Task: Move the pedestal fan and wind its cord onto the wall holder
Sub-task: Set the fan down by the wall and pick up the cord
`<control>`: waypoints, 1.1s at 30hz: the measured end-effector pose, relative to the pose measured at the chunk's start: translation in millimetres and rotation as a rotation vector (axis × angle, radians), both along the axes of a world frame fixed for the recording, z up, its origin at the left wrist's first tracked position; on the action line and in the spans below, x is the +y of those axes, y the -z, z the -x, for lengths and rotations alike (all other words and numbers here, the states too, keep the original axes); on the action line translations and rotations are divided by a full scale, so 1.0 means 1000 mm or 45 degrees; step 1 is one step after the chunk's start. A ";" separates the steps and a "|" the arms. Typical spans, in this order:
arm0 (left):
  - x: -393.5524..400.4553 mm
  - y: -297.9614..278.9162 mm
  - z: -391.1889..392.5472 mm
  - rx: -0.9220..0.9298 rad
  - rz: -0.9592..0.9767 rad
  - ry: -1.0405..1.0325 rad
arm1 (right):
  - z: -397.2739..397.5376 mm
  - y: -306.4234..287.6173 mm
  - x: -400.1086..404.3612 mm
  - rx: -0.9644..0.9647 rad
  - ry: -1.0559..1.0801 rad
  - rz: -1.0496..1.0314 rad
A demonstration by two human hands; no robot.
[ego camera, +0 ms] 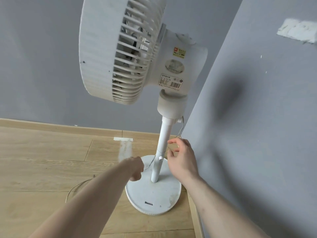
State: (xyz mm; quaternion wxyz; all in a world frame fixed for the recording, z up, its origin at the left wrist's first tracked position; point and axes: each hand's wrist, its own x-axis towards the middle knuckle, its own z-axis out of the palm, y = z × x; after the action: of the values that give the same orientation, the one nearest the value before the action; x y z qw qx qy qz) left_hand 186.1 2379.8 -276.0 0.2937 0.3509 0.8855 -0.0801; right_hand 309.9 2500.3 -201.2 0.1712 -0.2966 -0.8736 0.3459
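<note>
The white pedestal fan [161, 145] stands upright in the corner of two grey walls, its round base [154, 200] on the wooden floor. Its thin white cord [181, 127] hangs from under the fan's neck, runs behind the pole and comes out near the base. A further loop of cord [73, 189] lies on the floor to the left. My left hand [136, 169] is over the left side of the base, fingers closed on the cord. Just right of the pole is my right hand [181, 157], fingers spread and empty, fingertips close to the hanging cord. No wall holder is in view.
The grey right wall [257, 117] is close beside my right arm and bears a white patch [296, 31] high up. A wooden skirting board [60, 128] runs along the back wall. A strip of white tape [123, 139] and a pale smear mark the floor.
</note>
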 end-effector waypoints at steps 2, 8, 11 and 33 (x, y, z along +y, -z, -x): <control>0.005 0.018 0.002 -0.061 0.040 -0.029 | 0.003 0.001 -0.001 0.024 -0.039 -0.007; 0.014 0.054 0.002 -0.129 0.125 -0.014 | 0.004 0.006 0.001 0.012 -0.143 -0.010; 0.011 0.053 0.001 -0.131 0.134 -0.057 | 0.004 0.005 0.006 0.002 -0.116 -0.015; 0.020 0.072 0.008 -0.080 -0.180 -0.037 | 0.006 -0.001 0.023 -0.050 -0.065 0.202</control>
State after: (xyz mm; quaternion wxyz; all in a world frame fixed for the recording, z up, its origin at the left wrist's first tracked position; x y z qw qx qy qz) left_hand 177.8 2400.1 -347.6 0.2970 0.3602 0.8843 -0.0019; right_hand 304.0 2522.8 -200.4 0.1213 -0.2937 -0.8539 0.4122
